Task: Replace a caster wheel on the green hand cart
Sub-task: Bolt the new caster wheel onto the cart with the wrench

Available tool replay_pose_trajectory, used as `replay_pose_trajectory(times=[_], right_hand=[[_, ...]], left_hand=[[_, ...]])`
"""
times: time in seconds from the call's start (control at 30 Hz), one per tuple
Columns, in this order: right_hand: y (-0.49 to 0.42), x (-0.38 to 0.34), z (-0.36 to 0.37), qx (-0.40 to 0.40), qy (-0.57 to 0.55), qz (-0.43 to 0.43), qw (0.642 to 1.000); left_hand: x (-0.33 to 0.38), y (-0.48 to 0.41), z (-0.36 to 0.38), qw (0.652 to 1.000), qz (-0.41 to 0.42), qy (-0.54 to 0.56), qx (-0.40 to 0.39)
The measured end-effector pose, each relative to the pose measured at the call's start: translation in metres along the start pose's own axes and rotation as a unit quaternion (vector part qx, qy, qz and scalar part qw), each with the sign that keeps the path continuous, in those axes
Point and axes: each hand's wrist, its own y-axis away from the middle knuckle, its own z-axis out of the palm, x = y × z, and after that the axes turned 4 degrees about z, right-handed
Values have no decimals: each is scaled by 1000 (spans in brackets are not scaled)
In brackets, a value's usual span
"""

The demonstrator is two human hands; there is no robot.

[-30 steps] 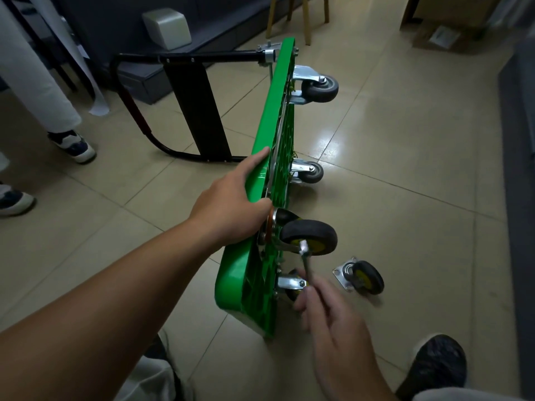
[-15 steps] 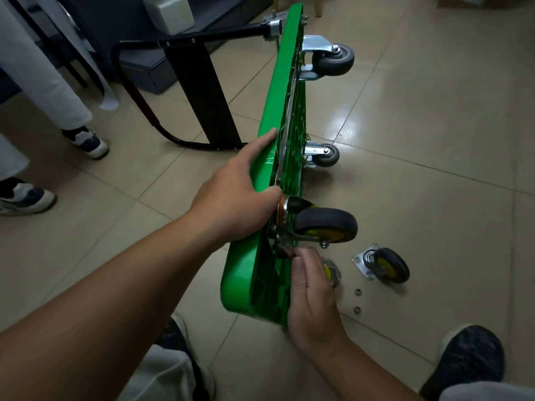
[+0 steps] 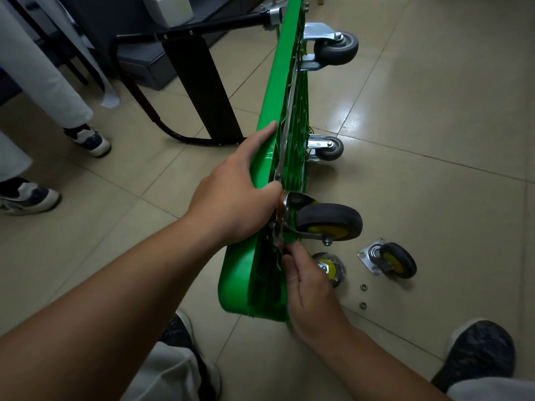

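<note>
The green hand cart point(image 3: 269, 157) is stood on its long edge on the floor point(image 3: 434, 117), underside turned to the right-hand side. Its upper rim is gripped by the left hand point(image 3: 234, 195), digits wrapped over it, just beside the mounting plate of a yellow-hubbed caster wheel point(image 3: 330, 221). That caster is set against the underside, directly above the right hand point(image 3: 307, 282). The right hand's fingertips are curled and drawn together at the plate's lower edge; whether anything is pinched there can't be told. A 2nd yellow-hubbed caster point(image 3: 331, 269) is partly hidden behind the right hand. A loose caster point(image 3: 390, 260) w/ its plate lies on the floor to the right of that hand, w/ two small metal rings point(image 3: 363, 287) near it. Two grey casters point(image 3: 335, 49) are seen beyond the left hand at the cart's far end. The black handle point(image 3: 202, 91) is swung out to the left.
</note>
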Motion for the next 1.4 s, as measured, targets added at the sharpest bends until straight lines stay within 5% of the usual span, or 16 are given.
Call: replay_pose_trajectory(times=[0.17, 0.33, 0.47, 0.6, 0.67, 0.8, 1.0, 1.4], right_hand=[[10, -19, -3, 12, -4, 18, 1000], [21, -53, -12, -41, -68, 136, 988], [18, -100, -27, -126, -278, 302, 903], [27, -113, -44, -142, -310, 303, 890], [38, -107, -46, -86, -295, 284, 908], [41, -65, -46, 66, -119, 86, 987], [17, -15, -28, 42, 32, -5, 999], [-3, -6, -9, 23, -2, -28, 999]], left_hand=[[0, 0, 1, 1000, -2, 4, 6], [2, -1, 0, 1000, -7, -6, 5], [1, -1, -2, 1000, -11, -2, -2], [3, 1, -3, 1000, -13, 15, -10], [3, 0, -4, 1000, -14, 18, -14], [2, -1, -3, 1000, -16, 19, -18], [0, -3, -1, 1000, -11, 21, -19], [1, -1, -1, 1000, -3, 22, -9]])
